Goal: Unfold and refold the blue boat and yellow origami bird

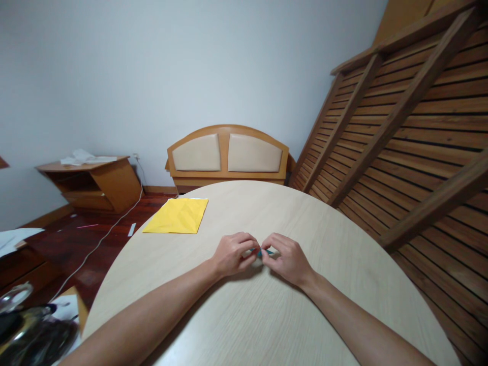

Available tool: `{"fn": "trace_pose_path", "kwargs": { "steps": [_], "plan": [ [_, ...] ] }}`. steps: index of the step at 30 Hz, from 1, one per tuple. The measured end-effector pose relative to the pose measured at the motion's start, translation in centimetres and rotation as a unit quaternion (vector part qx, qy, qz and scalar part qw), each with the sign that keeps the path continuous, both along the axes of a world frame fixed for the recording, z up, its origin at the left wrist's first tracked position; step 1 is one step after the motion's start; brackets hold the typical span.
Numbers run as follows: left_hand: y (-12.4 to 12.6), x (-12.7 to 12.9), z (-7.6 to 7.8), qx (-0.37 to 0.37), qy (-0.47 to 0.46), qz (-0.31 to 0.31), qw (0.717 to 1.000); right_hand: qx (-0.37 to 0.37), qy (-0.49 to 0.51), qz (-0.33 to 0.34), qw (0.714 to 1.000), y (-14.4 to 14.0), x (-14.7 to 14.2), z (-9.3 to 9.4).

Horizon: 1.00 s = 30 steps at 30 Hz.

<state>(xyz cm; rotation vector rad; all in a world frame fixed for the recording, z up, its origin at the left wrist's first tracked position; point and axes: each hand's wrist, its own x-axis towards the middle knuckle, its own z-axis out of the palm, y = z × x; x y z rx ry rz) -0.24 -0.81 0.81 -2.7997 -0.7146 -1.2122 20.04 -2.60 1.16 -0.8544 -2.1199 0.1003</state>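
While low over the table [244, 315], left hand [237, 253] and right hand [287, 258] close together, each grip narrow on a teal piece [270, 252]

This looks like a bedroom in a home. A wooden headboard [224, 152] with two padded cream panels [196, 153] stands by the pale wall [229, 61], a large slatted wooden frame [385, 137] leans at the right, and a low wooden cabinet [112, 185] sits on the dark reddish floor [154, 204].

The piece [260, 253] is teal, the envelope [177, 216] yellow, the table [297, 213] pale beige with fine grain, the headboard [224, 153] orange-tan with cream panels [255, 153], the floor [102, 259] dark red-brown, the slats [427, 138] brown with black stripes.
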Motion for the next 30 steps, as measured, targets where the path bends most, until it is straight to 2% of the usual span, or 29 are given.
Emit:
{"fn": "trace_pose_path", "kwargs": {
  "steps": [16,30],
  "plan": [
    [0.24,-0.01,-0.23,0.042,-0.009,-0.001,0.999,0.024,-0.022,-0.001,0.999,0.05,0.22,-0.17],
    [0.62,-0.12,-0.71,0.072,0.022,0.013,0.997,0.027,-0.029,-0.012,0.999,0.00,0.10,-0.02]
  ]
}}
